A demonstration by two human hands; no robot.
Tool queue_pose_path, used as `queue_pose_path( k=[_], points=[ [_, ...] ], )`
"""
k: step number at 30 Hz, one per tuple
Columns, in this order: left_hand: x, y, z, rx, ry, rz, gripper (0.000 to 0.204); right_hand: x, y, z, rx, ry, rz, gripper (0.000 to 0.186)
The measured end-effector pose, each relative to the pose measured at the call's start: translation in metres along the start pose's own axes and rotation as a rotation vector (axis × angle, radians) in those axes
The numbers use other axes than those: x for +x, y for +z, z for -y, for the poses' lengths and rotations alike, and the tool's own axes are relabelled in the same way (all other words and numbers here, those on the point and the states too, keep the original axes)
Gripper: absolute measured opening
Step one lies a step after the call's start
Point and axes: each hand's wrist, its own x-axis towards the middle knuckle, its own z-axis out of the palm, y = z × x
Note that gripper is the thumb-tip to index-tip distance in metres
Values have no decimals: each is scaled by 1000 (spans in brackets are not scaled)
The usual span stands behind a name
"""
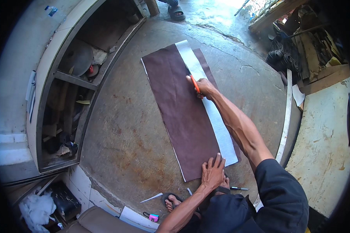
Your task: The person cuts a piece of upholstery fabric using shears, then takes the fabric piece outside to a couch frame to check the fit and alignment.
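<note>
A large sheet of dark brown fabric or leatherette (182, 108) lies flat on the floor. A long pale strip (221, 136) runs along its right side, with more brown material (207, 68) showing beyond it. My right hand (204, 87) is closed around orange-handled scissors (195, 83) at the boundary between brown and pale, toward the far end. The blades are mostly hidden, and whether they are apart cannot be made out. My left hand (212, 171) lies flat, fingers stretched out, on the near end of the brown sheet, beside the pale strip.
Near my feet lie a pink tape measure (153, 218), a black pen (239, 188) and a white scrap (151, 197). A cluttered open cabinet (76, 81) stands left. A pale board (326, 143) and wood pieces (307, 54) are right. Another person's sandalled foot (177, 13) is at the far end.
</note>
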Motion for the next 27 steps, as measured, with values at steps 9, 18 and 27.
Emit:
queue_pose_path(
  k=[9,18,27],
  points=[
    [2,-3,0,-6,-5,53,53,12,0,11,69,-36,-1,67],
    [1,0,0,-7,-15,65,54,25,-3,28,-40,-36,2,79],
    [3,-1,-2,-6,-14,65,56,49,-8,36,73,-57,23,77]
  ],
)
